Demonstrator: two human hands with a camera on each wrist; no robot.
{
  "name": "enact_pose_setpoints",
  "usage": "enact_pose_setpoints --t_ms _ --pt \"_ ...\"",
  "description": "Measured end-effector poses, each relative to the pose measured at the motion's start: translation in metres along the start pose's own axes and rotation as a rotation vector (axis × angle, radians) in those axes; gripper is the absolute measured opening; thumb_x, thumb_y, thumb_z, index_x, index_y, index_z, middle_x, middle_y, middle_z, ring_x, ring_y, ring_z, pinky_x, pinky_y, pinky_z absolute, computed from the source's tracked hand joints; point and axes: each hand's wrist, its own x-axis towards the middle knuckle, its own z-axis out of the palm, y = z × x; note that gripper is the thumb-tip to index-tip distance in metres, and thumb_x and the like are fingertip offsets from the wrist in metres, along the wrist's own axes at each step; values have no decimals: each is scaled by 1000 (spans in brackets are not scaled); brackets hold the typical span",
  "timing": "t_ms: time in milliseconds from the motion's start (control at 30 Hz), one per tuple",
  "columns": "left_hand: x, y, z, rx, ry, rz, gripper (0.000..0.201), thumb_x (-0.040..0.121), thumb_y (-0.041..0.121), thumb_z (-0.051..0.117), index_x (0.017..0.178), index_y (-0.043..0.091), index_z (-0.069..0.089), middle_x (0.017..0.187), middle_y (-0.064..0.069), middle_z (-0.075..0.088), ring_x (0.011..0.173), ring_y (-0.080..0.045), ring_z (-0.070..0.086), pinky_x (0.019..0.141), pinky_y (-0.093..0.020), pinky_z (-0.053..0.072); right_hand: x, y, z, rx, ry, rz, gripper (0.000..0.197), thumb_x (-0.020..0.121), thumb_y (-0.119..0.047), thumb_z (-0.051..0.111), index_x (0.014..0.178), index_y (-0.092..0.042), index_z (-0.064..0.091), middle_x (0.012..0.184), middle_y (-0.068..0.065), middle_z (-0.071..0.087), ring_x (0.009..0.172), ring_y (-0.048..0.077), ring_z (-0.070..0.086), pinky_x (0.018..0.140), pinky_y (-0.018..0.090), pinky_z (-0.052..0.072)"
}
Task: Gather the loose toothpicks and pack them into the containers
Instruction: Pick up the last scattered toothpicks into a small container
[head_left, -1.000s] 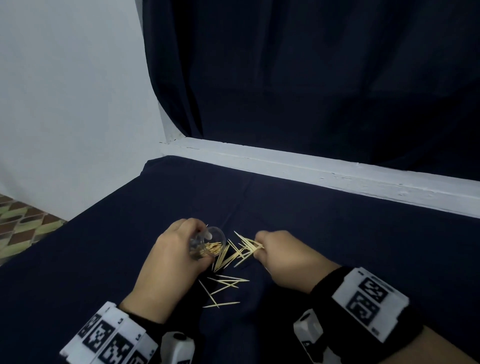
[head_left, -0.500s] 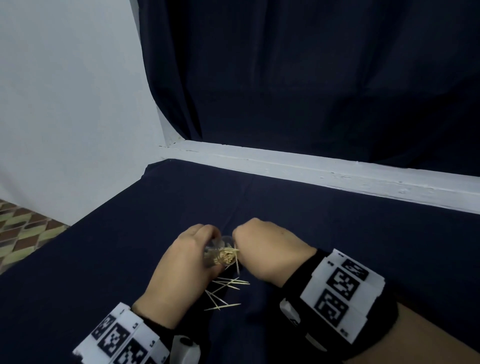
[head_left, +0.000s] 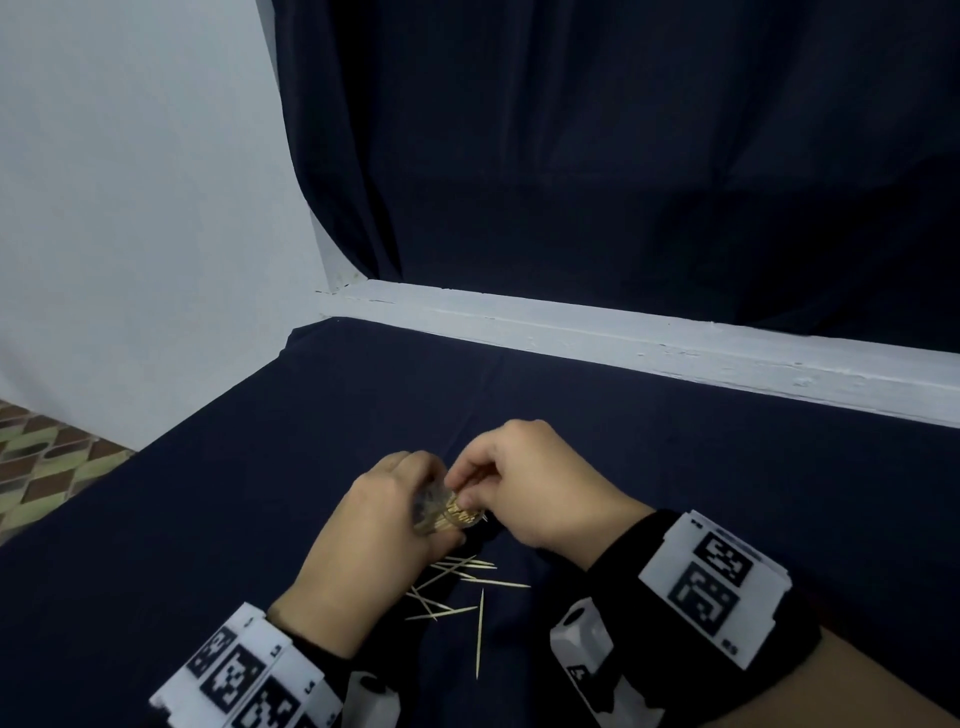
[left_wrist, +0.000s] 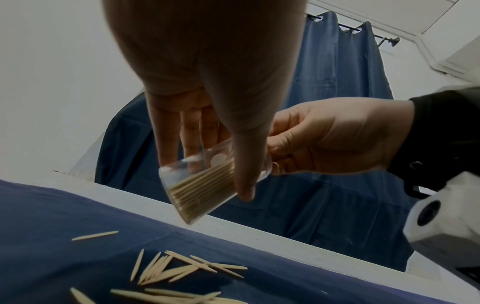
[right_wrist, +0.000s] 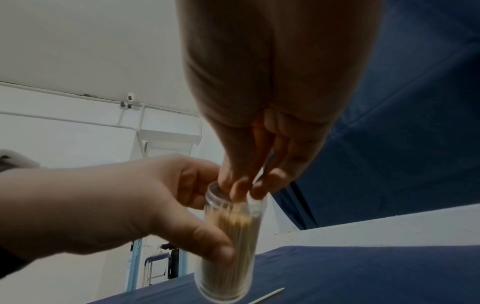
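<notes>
One container (head_left: 439, 517), two hands

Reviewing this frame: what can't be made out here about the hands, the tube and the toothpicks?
- Head view: the left hand covers most of the clear tube, so its fill level is hidden.
- Right wrist view: motion blur at the right hand's fingertips hides whether they pinch toothpicks.
- Left wrist view: the bottom edge cuts off some loose toothpicks.
- No view shows a lid or a second container.

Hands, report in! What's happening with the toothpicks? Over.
Left hand holds clear container. Right hand fingertips at its mouth. Loose toothpicks on cloth. Nothing blocking.
</notes>
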Motion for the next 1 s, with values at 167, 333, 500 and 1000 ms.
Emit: enact_pose_setpoints --t_ms 167,333,500,1000 --pt "-1 0 -2 -58 52 1 41 63 23 84 89 32 54 94 15 54 88 7 51 70 -6 40 -3 6 -6 55 178 -40 13 82 -8 70 84 -21 72 67 -11 60 57 -3 53 58 8 42" --pt "-2 -4 -8 -68 182 -59 42 62 18 85 89 27 54 92 15 51 85 3 51 67 -8 37 -5 19 -11 -183 97 173 16 81 -31 74 77 -19 65 78 -6 64 72 12 61 66 26 49" --pt "-8 -21 -17 -70 245 -162 42 61 20 87 88 25 56 92 13 54 84 -1 52 66 -17 39 -13 18 21 -595 -397 322 67 72 -72 61 95 -9 58 100 4 60 92 23 59 76 31 47" --pt "-15 -26 -21 -91 243 -212 41 61 21 87 84 31 54 92 14 54 86 -2 53 70 -20 41 -5 20 45 -571 -446 322 25 92 -9 52 116 -3 54 121 13 56 105 26 61 71 29 44"
